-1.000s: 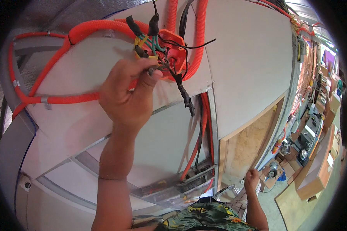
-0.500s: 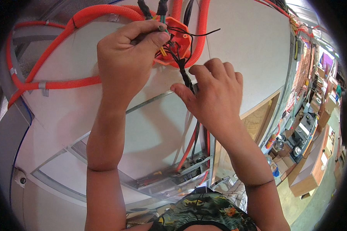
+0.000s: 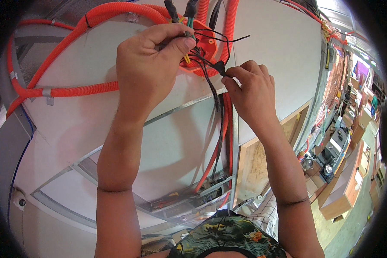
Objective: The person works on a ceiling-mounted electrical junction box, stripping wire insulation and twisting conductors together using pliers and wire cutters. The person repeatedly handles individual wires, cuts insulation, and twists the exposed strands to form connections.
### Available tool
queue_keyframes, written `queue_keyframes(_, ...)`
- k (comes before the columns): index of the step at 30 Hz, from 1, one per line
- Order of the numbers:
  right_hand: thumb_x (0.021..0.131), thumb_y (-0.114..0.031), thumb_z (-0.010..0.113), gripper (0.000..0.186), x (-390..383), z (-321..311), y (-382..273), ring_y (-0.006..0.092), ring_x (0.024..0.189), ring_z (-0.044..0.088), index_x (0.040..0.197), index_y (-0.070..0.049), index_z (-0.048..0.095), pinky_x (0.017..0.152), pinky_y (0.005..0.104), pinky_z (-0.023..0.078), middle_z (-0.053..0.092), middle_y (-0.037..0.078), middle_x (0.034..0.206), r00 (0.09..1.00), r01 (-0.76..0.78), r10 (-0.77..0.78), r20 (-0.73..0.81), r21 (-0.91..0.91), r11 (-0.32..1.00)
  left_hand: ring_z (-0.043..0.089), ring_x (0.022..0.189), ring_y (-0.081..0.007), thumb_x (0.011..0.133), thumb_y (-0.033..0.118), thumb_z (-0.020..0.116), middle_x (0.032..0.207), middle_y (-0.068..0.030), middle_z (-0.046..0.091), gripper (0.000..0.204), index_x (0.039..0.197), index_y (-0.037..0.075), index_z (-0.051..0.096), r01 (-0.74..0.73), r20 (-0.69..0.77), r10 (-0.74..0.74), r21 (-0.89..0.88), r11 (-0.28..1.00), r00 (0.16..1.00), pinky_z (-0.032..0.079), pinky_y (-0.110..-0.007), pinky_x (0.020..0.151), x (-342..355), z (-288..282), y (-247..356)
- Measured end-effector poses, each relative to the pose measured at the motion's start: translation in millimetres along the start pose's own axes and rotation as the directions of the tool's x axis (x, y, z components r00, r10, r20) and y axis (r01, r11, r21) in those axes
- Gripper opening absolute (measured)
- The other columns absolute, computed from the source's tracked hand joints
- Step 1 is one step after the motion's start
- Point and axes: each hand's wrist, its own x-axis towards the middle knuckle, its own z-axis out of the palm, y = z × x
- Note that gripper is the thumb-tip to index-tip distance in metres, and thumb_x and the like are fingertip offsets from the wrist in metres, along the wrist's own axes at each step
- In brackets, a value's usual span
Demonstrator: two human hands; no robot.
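Observation:
An orange junction box (image 3: 210,46) is fixed on the white panel, with black, yellow and green wires coming out of it. In front of its left side, my left hand (image 3: 147,69) is closed in a pinch on wires, a small dark end showing between thumb and forefinger. To the right and slightly lower, my right hand (image 3: 254,90) pinches a black-taped wire bundle (image 3: 219,67) between thumb and fingertips, drawn out sideways from the box. Two thick black-taped wire ends (image 3: 190,8) stick up above my left hand. Other black wires (image 3: 214,90) hang below the box.
Orange corrugated conduits (image 3: 88,89) run left of the box and above it. Below lies a tray (image 3: 172,204) with tools and small parts. A wooden-framed opening (image 3: 256,161) is at right, with a cluttered bench (image 3: 331,159) and an open wooden drawer-like box (image 3: 342,195) beyond.
My right hand has closed from a loose, open shape into a pinch on the taped bundle, pulling it right and up. The left hand keeps its pinch; the whole view has shifted slightly.

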Motion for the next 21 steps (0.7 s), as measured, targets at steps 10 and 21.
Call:
queue_keyframes(10, 0.089, -0.026, 0.073, 0.016, -1.7, 2.0, -2.5, 0.0278, 0.099, 0.059, 0.098, -0.014, 0.080, 0.085, 0.0434, 0.045, 0.066, 0.006, 0.099, 1.000, -0.016, 0.016, -0.001, 0.018, 1.000, 0.064, 0.078, -0.0053, 0.092, 0.002, 0.076, 0.090, -0.0041, 0.073, 0.016, 0.108, -0.004, 0.076, 0.005, 0.063, -0.009, 0.066, 0.998, 0.998, 0.055, -0.019, 0.066, 4.0, -3.2, 2.3)
queue_keyframes(21, 0.090, -0.024, 0.072, 0.018, 0.8, -14.6, -11.6, 0.0306, 0.098, 0.060, 0.096, -0.009, 0.078, 0.087, 0.0447, 0.046, 0.066, 0.010, 0.099, 0.998, -0.036, 0.029, 0.058, 0.129, 0.991, 0.064, 0.078, -0.0054, 0.092, 0.000, 0.075, 0.087, -0.0022, 0.072, 0.014, 0.106, -0.003, 0.077, 0.015, 0.061, -0.021, 0.087, 0.996, 0.998, 0.055, -0.019, 0.065, 4.0, -2.9, 5.4)
